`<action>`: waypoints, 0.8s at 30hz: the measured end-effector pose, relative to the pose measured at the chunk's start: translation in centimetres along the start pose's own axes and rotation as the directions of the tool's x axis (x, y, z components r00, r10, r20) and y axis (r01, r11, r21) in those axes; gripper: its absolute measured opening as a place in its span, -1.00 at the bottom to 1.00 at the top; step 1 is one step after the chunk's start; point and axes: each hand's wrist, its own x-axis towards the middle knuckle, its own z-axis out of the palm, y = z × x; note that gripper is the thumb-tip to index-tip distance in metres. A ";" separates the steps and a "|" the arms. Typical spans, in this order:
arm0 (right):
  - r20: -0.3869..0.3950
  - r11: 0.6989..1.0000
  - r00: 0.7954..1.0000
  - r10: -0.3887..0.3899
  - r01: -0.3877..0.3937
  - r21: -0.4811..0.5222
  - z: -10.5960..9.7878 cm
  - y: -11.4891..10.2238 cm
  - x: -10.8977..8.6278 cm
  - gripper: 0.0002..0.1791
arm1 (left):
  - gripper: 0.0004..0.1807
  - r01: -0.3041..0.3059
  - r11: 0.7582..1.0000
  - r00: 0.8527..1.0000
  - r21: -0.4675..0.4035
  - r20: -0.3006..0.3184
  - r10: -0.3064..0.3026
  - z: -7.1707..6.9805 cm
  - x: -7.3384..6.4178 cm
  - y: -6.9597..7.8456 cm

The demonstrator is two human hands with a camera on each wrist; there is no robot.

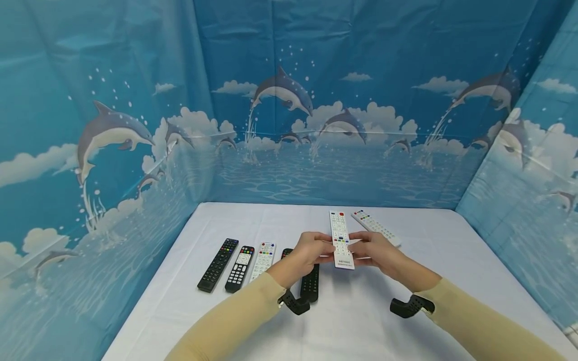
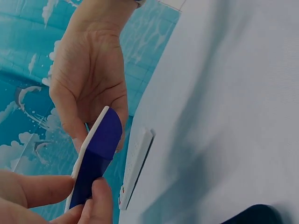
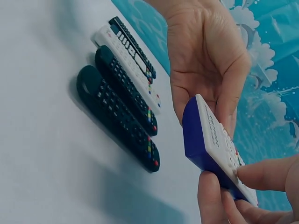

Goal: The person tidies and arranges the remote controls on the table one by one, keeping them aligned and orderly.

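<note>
Both hands hold a white remote control [image 1: 340, 240] up over the table, its button side facing the head camera. My left hand [image 1: 308, 250] pinches its left edge, and my right hand [image 1: 376, 252] grips the opposite edge. In the left wrist view the remote's dark blue back [image 2: 97, 151] shows between left thumb and fingers. From the right wrist, the blue side and white keypad face [image 3: 217, 130] are seen, with the right thumb on the button face and the fingers beneath.
Left of the hands, a black remote [image 1: 218, 265], a black remote with white buttons [image 1: 240, 268] and a white remote [image 1: 263, 258] lie in a row. Two black remotes [image 1: 309, 286] lie partly behind the left arm. Another white remote [image 1: 375, 226] rests at the back right.
</note>
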 end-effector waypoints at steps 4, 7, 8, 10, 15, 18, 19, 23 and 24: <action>0.009 1.000 1.000 -0.007 0.007 0.008 0.1 0.4 -0.8 -0.35 | -0.73 0.001 1.000 1.000 0.018 0.020 -0.001 -0.1 -0.8 -0.3; 0.008 1.000 1.000 -0.009 0.009 0.005 0.4 1.0 -1.3 -0.34 | -0.72 0.001 1.000 0.999 0.029 0.034 -0.002 -0.1 -1.4 -0.6; 0.002 1.000 1.000 -0.005 0.005 0.008 0.5 1.2 -1.4 -0.35 | -0.71 -0.002 0.999 0.999 0.040 0.037 0.000 -0.1 -1.7 -0.7; -0.002 1.000 1.000 -0.001 0.001 0.006 0.8 1.6 -1.6 -0.35 | -0.69 -0.008 0.998 0.999 0.064 0.039 0.005 -0.1 -2.0 -1.1; -0.015 1.000 1.000 0.021 -0.021 0.001 1.6 2.8 -2.1 -0.39 | -0.62 -0.008 0.994 1.000 0.113 0.030 0.005 0.0 -2.7 -2.2; -0.026 0.999 0.999 0.044 -0.044 0.004 2.1 3.5 -2.4 -0.40 | -0.59 -0.005 0.991 1.000 0.130 0.028 0.001 0.0 -3.1 -2.8; -0.028 0.999 0.998 0.054 -0.054 0.008 2.2 3.7 -2.5 -0.41 | -0.59 -0.003 0.990 1.000 0.140 0.028 -0.001 0.0 -3.2 -3.0; -0.030 0.996 0.996 0.086 -0.086 0.013 2.7 4.5 -3.0 -0.41 | -0.59 0.007 0.985 0.999 0.171 0.031 -0.013 -0.1 -3.7 -3.7; -0.026 0.996 0.996 0.089 -0.089 0.015 2.8 4.7 -3.1 -0.41 | -0.59 0.010 0.984 0.999 0.175 0.033 -0.016 -0.1 -3.8 -3.8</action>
